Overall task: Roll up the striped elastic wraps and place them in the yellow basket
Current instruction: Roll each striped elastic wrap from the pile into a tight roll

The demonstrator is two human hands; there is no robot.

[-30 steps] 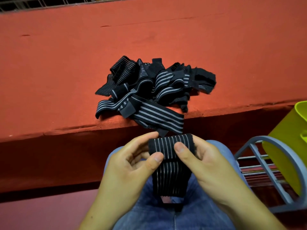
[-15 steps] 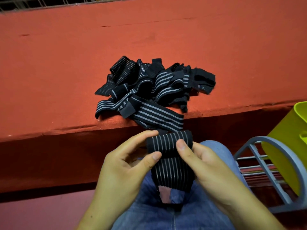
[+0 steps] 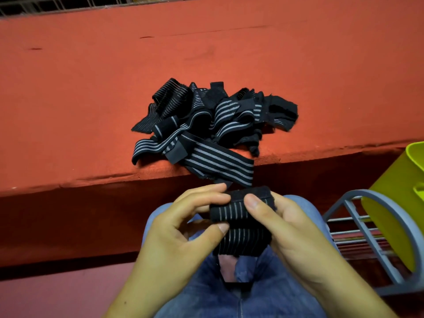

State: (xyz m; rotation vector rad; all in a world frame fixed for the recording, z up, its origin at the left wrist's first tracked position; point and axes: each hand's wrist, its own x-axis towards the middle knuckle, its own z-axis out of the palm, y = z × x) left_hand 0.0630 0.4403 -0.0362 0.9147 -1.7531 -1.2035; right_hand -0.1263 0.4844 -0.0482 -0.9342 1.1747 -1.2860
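- Striped wrap roll (image 3: pixel 241 211) is pinched between left hand (image 3: pixel 183 232) and right hand (image 3: pixel 298 230), so turns are kept tight.
- Loose tail (image 3: pixel 244 245) is left hanging over lap (image 3: pixel 263 299).
- Unrolled pile (image 3: pixel 206 125) is kept on red ledge (image 3: pixel 91 111) ahead; yellow basket (image 3: pixel 394 203) at right.

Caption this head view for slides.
Left hand and right hand grip a black striped elastic wrap; tangled wrap pile on red ledge, yellow basket right.

Part-rolled black striped wrap (image 3: pixel 241 214) at six o'clock; tangled wrap pile (image 3: pixel 206 125) at centre; yellow basket (image 3: pixel 390 214) at three o'clock, seemingly tilted.
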